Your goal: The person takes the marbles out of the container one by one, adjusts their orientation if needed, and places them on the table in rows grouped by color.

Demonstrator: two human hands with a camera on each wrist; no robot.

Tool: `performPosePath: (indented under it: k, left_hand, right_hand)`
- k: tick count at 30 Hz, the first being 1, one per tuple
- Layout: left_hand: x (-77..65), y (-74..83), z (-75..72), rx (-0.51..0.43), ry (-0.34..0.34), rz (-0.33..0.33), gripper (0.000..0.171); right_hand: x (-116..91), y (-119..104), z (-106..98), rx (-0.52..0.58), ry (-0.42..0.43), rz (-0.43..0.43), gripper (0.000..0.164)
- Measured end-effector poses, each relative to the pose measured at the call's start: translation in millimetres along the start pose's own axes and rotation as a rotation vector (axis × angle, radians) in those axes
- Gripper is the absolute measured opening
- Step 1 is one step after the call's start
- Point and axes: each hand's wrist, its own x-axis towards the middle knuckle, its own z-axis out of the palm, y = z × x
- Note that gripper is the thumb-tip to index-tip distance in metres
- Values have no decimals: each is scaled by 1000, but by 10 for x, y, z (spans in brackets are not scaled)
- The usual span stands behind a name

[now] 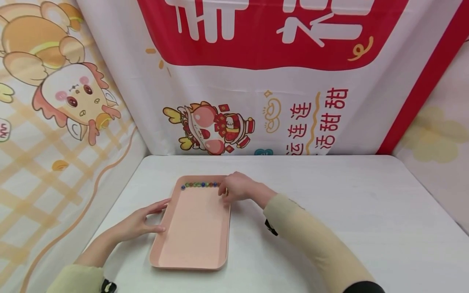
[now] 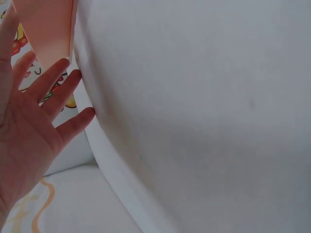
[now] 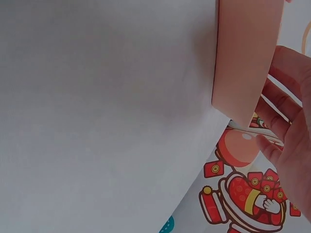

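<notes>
A shallow pink tray lies on the white table. Small, shiny, marble-like balls in blue, green and red line up along its far inner edge. One blue ball sits at the left end of that row, slightly nearer. My left hand is at the tray's left rim, fingers extended and thumb apart; its spread fingers also show in the left wrist view. Over the far right corner reaches my right hand, fingers pointing down into the tray. The tray's side hides those fingertips in the right wrist view.
The white table extends right of the tray. Behind it hangs a printed red and white cloth. A patterned cloth covers the left side, and a pale wall stands on the right.
</notes>
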Motion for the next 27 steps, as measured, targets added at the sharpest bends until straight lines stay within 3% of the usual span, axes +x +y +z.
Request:
performPosePath:
  k: [12,27]
  left_hand:
    - [-4,24,8,-2,-3,-9,84]
    - [-11,8,-2,7,2,3,83]
  right_hand:
    - [61,23,85,-35,-9,41,8]
    - [123,25,135,83,-32,93,7]
